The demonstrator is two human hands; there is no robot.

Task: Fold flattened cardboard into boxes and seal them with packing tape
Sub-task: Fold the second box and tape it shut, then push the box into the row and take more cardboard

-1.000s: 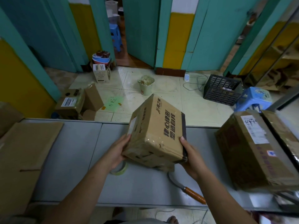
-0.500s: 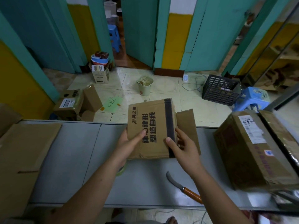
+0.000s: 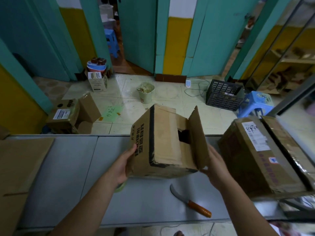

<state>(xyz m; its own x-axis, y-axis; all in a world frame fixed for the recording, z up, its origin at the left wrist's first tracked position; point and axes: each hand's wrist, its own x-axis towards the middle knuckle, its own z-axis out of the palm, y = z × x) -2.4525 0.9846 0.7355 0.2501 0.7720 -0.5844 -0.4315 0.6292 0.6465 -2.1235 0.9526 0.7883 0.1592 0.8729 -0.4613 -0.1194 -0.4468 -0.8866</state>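
Room: teal doors, yellow walls, pale tiled floor. Grey table (image 3: 64, 167) across the foreground.

On the table: a big taped carton (image 3: 255, 155) at the right, flat cardboard (image 3: 18, 167) at the left.

Box (image 3: 163, 147): held in the air over the table's middle, tilted, one end flap (image 3: 198, 138) standing open, with a dark gap into the inside.

Left hand (image 3: 122, 164): grips the box's left side, thumb on the printed face. Right hand (image 3: 216, 166): lies against the outside of the flap near its hinge.

Handling, my estimate: light and probably empty, since it hangs easily from its sides. The walls look stiff, but the flaps are worn and soft at the creases. Best held by the side walls or corners, not by a loose flap.

Knife (image 3: 190, 200): on the table just below the box. Tape (image 3: 121, 186): under the left wrist.

Unclear: the left fingers are hidden under the box. The right hand is blurred, so I cannot tell whether it pinches or presses. The tape is mostly covered. The box's bottom is unseen.
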